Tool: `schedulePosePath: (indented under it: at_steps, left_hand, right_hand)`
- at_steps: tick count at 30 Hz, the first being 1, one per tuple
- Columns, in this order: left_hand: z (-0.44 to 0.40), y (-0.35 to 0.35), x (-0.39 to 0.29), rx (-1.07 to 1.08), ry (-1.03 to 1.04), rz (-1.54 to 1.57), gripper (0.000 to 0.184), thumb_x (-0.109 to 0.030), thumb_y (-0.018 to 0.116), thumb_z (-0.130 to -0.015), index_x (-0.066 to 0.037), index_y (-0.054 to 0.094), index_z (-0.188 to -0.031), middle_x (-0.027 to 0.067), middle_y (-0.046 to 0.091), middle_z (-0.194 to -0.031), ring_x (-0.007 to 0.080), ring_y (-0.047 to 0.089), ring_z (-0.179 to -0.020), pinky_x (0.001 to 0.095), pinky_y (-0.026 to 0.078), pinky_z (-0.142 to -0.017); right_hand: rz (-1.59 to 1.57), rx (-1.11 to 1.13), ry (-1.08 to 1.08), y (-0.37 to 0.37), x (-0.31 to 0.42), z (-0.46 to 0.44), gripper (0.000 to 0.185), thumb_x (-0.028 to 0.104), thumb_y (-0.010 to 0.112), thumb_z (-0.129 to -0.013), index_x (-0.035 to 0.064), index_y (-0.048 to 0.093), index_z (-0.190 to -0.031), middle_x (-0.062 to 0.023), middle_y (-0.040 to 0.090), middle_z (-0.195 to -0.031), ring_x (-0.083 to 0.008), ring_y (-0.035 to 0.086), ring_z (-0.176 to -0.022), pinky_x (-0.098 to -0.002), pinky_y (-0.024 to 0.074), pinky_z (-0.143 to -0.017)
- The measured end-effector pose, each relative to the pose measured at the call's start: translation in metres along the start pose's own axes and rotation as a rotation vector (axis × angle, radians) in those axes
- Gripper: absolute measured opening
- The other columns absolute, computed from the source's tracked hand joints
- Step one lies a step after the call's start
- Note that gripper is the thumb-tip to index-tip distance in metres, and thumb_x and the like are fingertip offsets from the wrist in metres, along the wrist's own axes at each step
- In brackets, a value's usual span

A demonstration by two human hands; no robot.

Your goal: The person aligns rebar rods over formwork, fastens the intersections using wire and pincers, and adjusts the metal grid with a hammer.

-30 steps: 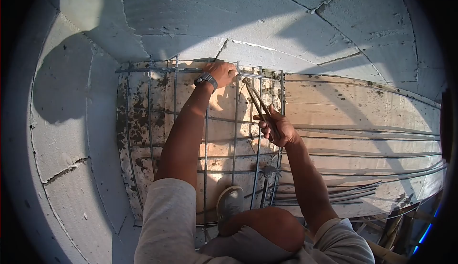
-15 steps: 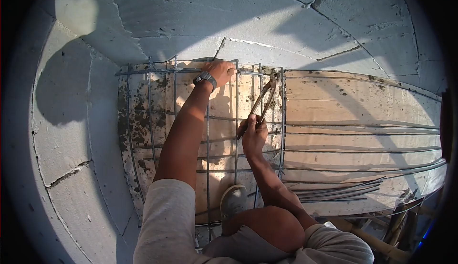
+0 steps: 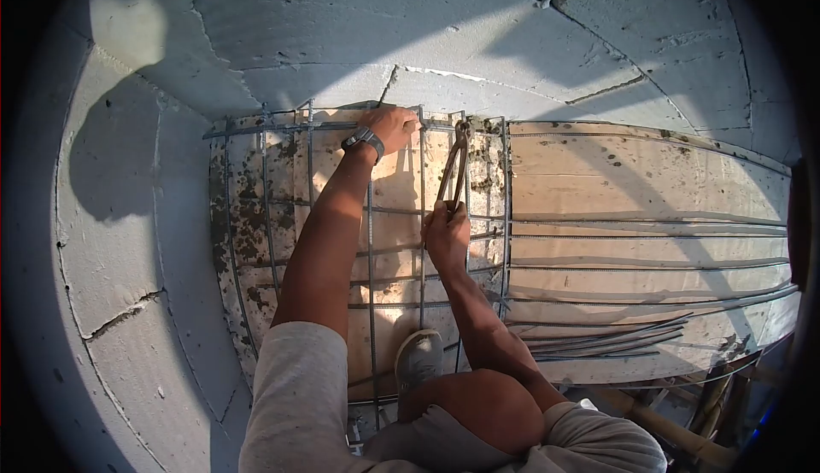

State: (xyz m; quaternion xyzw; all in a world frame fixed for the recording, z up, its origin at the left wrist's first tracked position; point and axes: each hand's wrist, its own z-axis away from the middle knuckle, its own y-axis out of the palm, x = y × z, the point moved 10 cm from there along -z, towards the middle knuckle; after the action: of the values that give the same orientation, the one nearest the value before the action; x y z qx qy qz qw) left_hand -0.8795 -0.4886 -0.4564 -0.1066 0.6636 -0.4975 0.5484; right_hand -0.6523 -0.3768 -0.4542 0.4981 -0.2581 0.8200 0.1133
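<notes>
At the top of the rebar grid (image 3: 371, 255), my left hand (image 3: 391, 129) is closed on the upper bar where an upright bar crosses it. Whether a tie wire is also between those fingers is hidden. My right hand (image 3: 446, 238) grips the handles of a pair of long steel pincers (image 3: 462, 135). Their jaws point up and lie by the upper bar, just right of my left hand. The two handles are slightly apart. A dark watch (image 3: 365, 141) is on my left wrist.
Stained plywood boards (image 3: 598, 174) lie under the bars. Loose rods (image 3: 606, 340) rest at the right. Grey block walls (image 3: 325, 29) enclose the back and left. My shoe (image 3: 418, 360) stands among the bars. Timber and poles (image 3: 683, 439) show below the right edge.
My right hand has brought the pincers left, toward my left hand, and their handles have come closer together. My left hand stays at the same crossing.
</notes>
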Motion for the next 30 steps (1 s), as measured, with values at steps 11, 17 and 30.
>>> schedulePosePath:
  at_steps: [11,17,30]
  left_hand:
    - [-0.001,-0.004,-0.003,-0.077,0.039,0.042,0.025,-0.034,0.06,-0.095,-0.019,0.076,-0.107,0.0105,0.074,-0.106,0.0345,0.07,-0.098,0.0464,0.055,-0.085]
    - [0.019,-0.014,-0.026,-0.272,0.023,-0.036,0.033,-0.03,0.062,-0.096,-0.012,0.069,-0.122,0.013,0.071,-0.12,0.0354,0.065,-0.11,0.0463,0.049,-0.098]
    - [0.252,0.118,-0.151,0.256,-0.325,1.524,0.028,-0.019,0.051,-0.105,-0.003,0.062,-0.125,0.0053,0.069,-0.102,0.0167,0.067,-0.091,0.0317,0.053,-0.08]
  right_hand:
    - [-0.209,0.218,0.139,-0.059,0.005,0.059,0.024,0.026,0.054,-0.106,0.0029,0.054,-0.098,-0.0069,0.062,-0.069,-0.0135,0.059,-0.051,-0.0289,0.0462,-0.046]
    - [-0.243,0.392,0.256,-0.117,-0.008,0.137,0.029,0.032,0.056,-0.105,0.0031,0.058,-0.102,-0.0065,0.063,-0.073,-0.0149,0.062,-0.06,-0.0294,0.0504,-0.056]
    - [-0.638,0.757,0.512,-0.121,-0.017,0.199,0.046,0.039,0.05,-0.107,0.0038,0.048,-0.135,-0.0156,0.069,-0.103,-0.0254,0.068,-0.091,-0.037,0.0525,-0.083]
